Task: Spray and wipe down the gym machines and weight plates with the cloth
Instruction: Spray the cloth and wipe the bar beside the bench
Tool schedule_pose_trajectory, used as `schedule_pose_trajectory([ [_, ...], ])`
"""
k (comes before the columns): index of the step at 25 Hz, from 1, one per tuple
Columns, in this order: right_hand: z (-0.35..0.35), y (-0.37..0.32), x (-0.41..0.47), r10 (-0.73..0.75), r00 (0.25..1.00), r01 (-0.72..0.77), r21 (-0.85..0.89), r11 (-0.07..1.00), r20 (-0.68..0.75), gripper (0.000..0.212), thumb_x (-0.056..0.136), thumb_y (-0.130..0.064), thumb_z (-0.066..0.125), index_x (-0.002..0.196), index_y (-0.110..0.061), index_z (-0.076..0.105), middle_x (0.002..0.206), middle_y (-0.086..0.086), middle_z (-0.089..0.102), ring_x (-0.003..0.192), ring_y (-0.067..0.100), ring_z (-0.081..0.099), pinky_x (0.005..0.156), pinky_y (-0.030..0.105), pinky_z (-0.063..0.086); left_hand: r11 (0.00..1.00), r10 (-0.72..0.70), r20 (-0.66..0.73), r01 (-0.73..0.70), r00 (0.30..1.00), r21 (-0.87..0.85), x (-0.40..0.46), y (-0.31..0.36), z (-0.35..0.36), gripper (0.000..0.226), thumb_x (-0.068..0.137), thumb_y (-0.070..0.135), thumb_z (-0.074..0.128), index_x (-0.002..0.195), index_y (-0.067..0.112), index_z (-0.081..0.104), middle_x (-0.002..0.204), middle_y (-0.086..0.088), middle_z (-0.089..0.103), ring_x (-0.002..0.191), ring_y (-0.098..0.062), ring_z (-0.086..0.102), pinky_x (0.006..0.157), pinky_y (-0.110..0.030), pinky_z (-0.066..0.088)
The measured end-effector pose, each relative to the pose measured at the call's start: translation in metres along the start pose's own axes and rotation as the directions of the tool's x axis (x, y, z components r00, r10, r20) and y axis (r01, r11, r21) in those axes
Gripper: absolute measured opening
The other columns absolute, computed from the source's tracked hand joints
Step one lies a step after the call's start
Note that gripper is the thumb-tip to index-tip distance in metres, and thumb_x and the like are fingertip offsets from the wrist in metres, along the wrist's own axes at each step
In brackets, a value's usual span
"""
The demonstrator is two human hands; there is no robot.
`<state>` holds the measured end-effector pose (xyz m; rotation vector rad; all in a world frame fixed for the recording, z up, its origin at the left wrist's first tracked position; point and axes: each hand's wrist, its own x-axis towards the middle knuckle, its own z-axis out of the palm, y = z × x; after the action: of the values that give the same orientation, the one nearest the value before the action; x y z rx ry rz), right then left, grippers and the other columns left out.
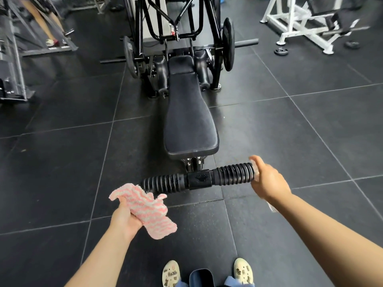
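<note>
Nearest to me: two pale shoes (207, 272) at the bottom edge, standing on the floor (290, 125) of dark rubber tiles.

My left hand (126, 218) is curled round one end of the pink-and-white cloth (145, 210); the rest of the cloth hangs loose past the palm. My right hand (267, 179) is closed around something clear, probably the spray bottle (256, 172). Only a clear sliver shows at the fingers, and another below the wrist, so I cannot confirm the nozzle direction.

Key relation: the ribbed foot bar (199, 179) lies crosswise between the two hands, long axis running left to right, slightly raised on the right. Its left end sits just beyond the cloth; its right end meets the right hand. Judgement: the cloth hand is placed to sweep along the bar from left to right once it is sprayed, while the right hand must clear that end first.

Beyond the bar, the padded bench (190, 121) runs straight away from me, long axis perpendicular to the bar. Its black frame (176, 23) carries a weight plate (228, 44) on the right horn and another on the left.

Farther out: a white machine (300, 23) at upper right, small loose plates (280, 51) on the floor near it, grey equipment at far left.
</note>
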<state>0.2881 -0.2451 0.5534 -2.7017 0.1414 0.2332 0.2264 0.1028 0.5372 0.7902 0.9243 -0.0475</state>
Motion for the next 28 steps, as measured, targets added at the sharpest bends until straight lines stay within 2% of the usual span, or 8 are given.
schedule_pose_trajectory([
  [3, -0.006, 0.016, 0.000, 0.109, 0.994, -0.109, 0.009, 0.994, -0.003, 0.067, 0.084, -0.008, 0.046, 0.144, -0.028, 0.025, 0.111, 0.016, 0.057, 0.096, 0.037, 0.055, 0.071, 0.035, 0.040, 1.000, -0.005, -0.002, 0.006, 1.000, 0.023, 0.005, -0.006, 0.006, 0.036, 0.097, 0.041, 0.045, 0.125, 0.020, 0.055, 0.133, -0.007, 0.055, 0.101, -0.026, 0.062, 0.084, -0.055, 0.049],
  [7, -0.005, 0.028, -0.011, 0.137, 0.990, -0.137, 0.021, 0.990, 0.020, 0.060, 0.081, -0.005, 0.047, 0.136, -0.025, 0.031, 0.105, 0.015, 0.057, 0.087, 0.034, 0.052, 0.068, 0.034, 0.038, 0.997, -0.037, -0.018, 0.038, 0.999, 0.068, -0.003, -0.012, 0.016, 0.046, 0.097, 0.045, 0.043, 0.130, 0.014, 0.051, 0.128, -0.010, 0.058, 0.105, -0.029, 0.061, 0.087, -0.054, 0.047],
  [13, 0.013, 0.004, -0.023, -0.053, 0.986, 0.042, 0.072, 0.997, 0.158, 0.062, 0.085, -0.007, 0.044, 0.140, -0.028, 0.028, 0.110, 0.013, 0.056, 0.090, 0.032, 0.052, 0.071, 0.033, 0.041, 0.996, -0.075, -0.001, 0.075, 0.997, 0.052, -0.011, -0.015, 0.019, 0.044, 0.098, 0.041, 0.043, 0.133, 0.015, 0.049, 0.126, -0.012, 0.058, 0.104, -0.029, 0.061, 0.065, -0.049, 0.050],
  [18, 0.022, -0.025, -0.022, -0.131, 0.978, 0.109, 0.133, 0.985, 0.163, 0.064, 0.084, -0.006, 0.044, 0.141, -0.029, 0.027, 0.093, 0.003, 0.050, 0.079, 0.025, 0.046, 0.066, 0.031, 0.038, 0.995, -0.077, 0.044, 0.074, 0.996, 0.064, -0.017, -0.011, 0.010, 0.048, 0.098, 0.045, 0.040, 0.135, 0.015, 0.048, 0.129, -0.012, 0.056, 0.109, -0.029, 0.059, 0.069, -0.048, 0.050],
  [21, 0.025, -0.045, -0.018, -0.165, 0.961, 0.091, 0.308, 0.947, 0.221, 0.077, 0.081, -0.003, 0.050, 0.142, -0.039, 0.021, 0.073, -0.006, 0.052, 0.066, 0.017, 0.049, 0.058, 0.027, 0.042, 0.998, -0.066, 0.098, 0.064, 0.993, 0.021, -0.020, -0.010, 0.004, 0.048, 0.097, 0.050, 0.036, 0.126, 0.017, 0.053, 0.128, -0.010, 0.058, 0.106, -0.027, 0.062, 0.069, -0.045, 0.051],
  [23, 0.027, -0.067, -0.016, -0.166, 0.930, -0.016, 0.488, 0.873, 0.328, 0.065, 0.080, -0.001, 0.056, 0.134, -0.028, 0.033, 0.080, -0.003, 0.059, 0.064, 0.015, 0.054, 0.054, 0.021, 0.047, 0.997, -0.055, 0.201, 0.042, 0.978, 0.069, -0.022, -0.006, 0.004, 0.054, 0.097, 0.053, 0.031, 0.129, 0.015, 0.050, 0.130, -0.010, 0.058, 0.108, -0.027, 0.063, 0.070, -0.042, 0.055],
  [25, 0.029, -0.089, -0.015, -0.200, 0.871, -0.143, 0.620, 0.772, 0.450, 0.040, 0.079, 0.004, 0.060, 0.115, -0.010, 0.048, 0.089, 0.001, 0.059, 0.067, 0.021, 0.057, 0.052, 0.029, 0.052, 0.992, -0.048, 0.266, 0.014, 0.963, 0.128, -0.025, -0.002, 0.008, 0.058, 0.096, 0.055, 0.029, 0.134, 0.014, 0.047, 0.131, -0.009, 0.058, 0.113, -0.025, 0.061, 0.078, -0.043, 0.055],
  [28, 0.028, -0.115, -0.015, -0.316, 0.772, -0.165, 0.655, 0.738, 0.551, 0.028, 0.075, 0.005, 0.068, 0.099, -0.006, 0.059, 0.076, 0.006, 0.056, 0.062, 0.020, 0.057, 0.055, 0.031, 0.053, 0.991, -0.054, 0.304, 0.013, 0.951, 0.135, -0.035, 0.003, 0.016, 0.059, 0.090, 0.058, 0.042, 0.130, 0.016, 0.052, 0.125, -0.008, 0.062, 0.114, -0.025, 0.060, 0.087, -0.044, 0.051],
])
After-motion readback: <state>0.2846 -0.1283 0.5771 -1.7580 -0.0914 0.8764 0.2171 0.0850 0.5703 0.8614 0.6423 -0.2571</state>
